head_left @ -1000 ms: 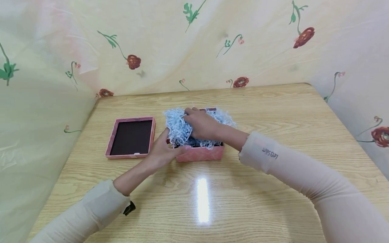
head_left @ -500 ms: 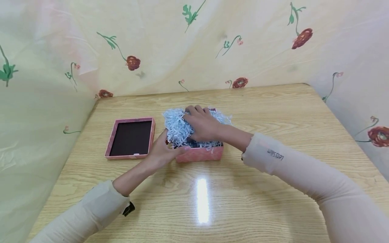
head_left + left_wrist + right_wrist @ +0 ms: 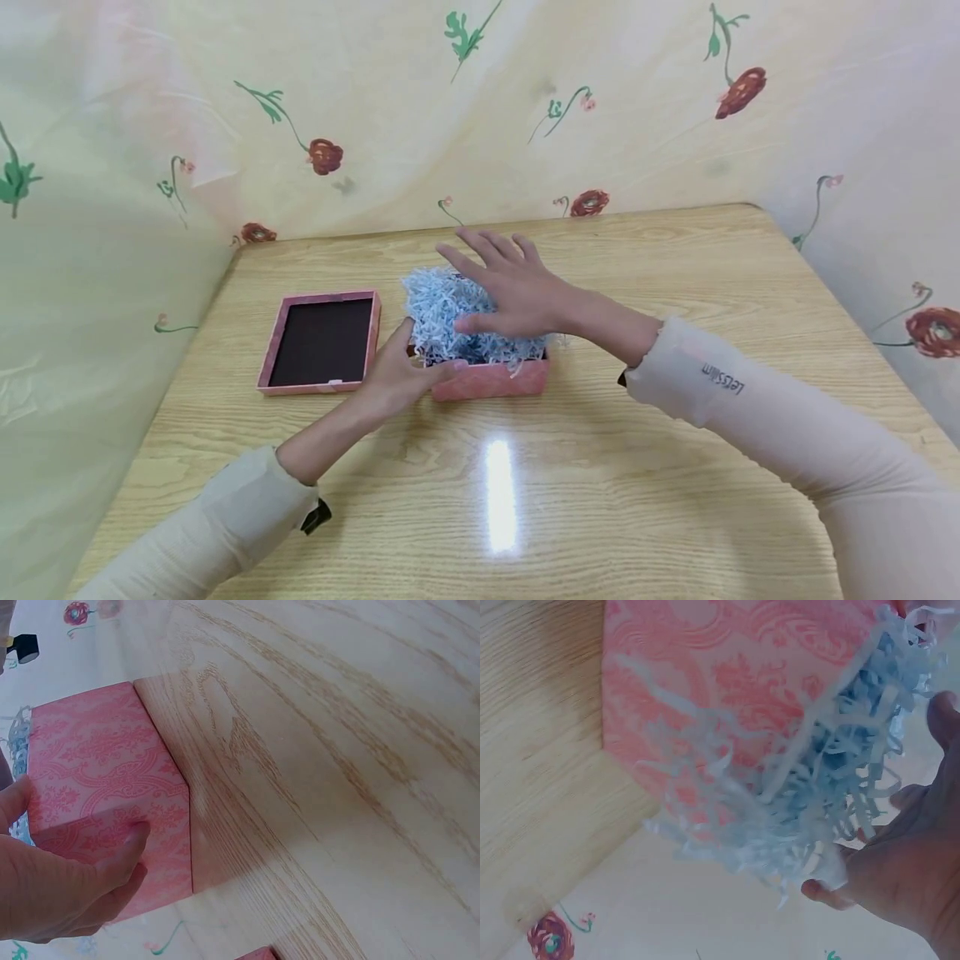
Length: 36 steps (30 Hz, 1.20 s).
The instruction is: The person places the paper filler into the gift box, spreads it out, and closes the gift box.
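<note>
Embossed-looking paper box (image 3: 491, 382); crinkly paper shreds (image 3: 438, 312) in it; glossy wood-grain table (image 3: 637, 492) under it; creased plastic-looking sheet (image 3: 397, 100) behind it.

right hand (image 3: 517, 293) raised, fingers spread; left hand (image 3: 393, 377) curved, thumb apart

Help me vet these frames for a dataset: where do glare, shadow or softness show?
Head view: a bright strip of glare on the table. Left wrist view: a soft shadow beside the pink box. Right wrist view: a hazy picture, with the blue paper shreds soft-edged.
</note>
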{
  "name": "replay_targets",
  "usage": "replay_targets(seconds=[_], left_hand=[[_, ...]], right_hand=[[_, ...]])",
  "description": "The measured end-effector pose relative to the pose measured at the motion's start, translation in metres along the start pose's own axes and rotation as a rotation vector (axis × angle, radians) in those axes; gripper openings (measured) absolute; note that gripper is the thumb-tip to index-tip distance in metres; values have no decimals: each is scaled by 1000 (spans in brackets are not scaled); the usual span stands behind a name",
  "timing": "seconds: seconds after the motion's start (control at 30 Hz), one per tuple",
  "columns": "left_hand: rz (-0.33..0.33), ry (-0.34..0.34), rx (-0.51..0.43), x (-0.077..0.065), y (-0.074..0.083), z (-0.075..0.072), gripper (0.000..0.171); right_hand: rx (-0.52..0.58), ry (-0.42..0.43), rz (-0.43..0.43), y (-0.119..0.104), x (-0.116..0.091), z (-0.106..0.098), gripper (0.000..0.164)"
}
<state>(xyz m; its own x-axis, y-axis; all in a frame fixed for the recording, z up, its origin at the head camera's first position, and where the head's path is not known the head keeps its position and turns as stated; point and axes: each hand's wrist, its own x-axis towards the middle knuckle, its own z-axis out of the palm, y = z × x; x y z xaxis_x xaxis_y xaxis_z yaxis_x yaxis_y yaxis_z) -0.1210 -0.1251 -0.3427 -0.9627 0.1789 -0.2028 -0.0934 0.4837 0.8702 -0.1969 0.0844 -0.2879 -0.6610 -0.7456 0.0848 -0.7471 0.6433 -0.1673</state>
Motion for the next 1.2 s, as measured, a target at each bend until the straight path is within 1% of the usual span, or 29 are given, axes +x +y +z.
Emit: replay_targets(seconds=[0.1,0.23,0.33,0.43,0.53,0.67,0.83,1.0,1.07,1.2], left_hand=[[-5,-5,3,0,0,1,106],[-10,-3,13,-1,0,2,106],[24,-11,-21,-1,-1,2,96],[66,-25,-73,-1,-2,2,81],[99,-33,-89,0,-4,2,75],[104,-29,-83,1,-4,2,74],[77,-29,-83,1,-4,2,79],[42,-21,-46,1,-4,1,89],[33,-17,-25,1,-3,1,90],[38,-17,-19,2,-3,1,87]], right_hand=[[-8,19,-62,4,-4,6,87],[49,24,-143,7,-7,18,82],[86,0,-180,6,-6,26,83],[95,-56,-194,4,-5,31,84],[91,-114,-184,2,-4,34,81],[106,-166,-144,0,-3,35,77],[143,-219,-92,1,0,36,68],[174,-261,-64,1,4,38,63],[184,-297,-41,1,6,39,63],[175,-388,1,0,11,43,64]])
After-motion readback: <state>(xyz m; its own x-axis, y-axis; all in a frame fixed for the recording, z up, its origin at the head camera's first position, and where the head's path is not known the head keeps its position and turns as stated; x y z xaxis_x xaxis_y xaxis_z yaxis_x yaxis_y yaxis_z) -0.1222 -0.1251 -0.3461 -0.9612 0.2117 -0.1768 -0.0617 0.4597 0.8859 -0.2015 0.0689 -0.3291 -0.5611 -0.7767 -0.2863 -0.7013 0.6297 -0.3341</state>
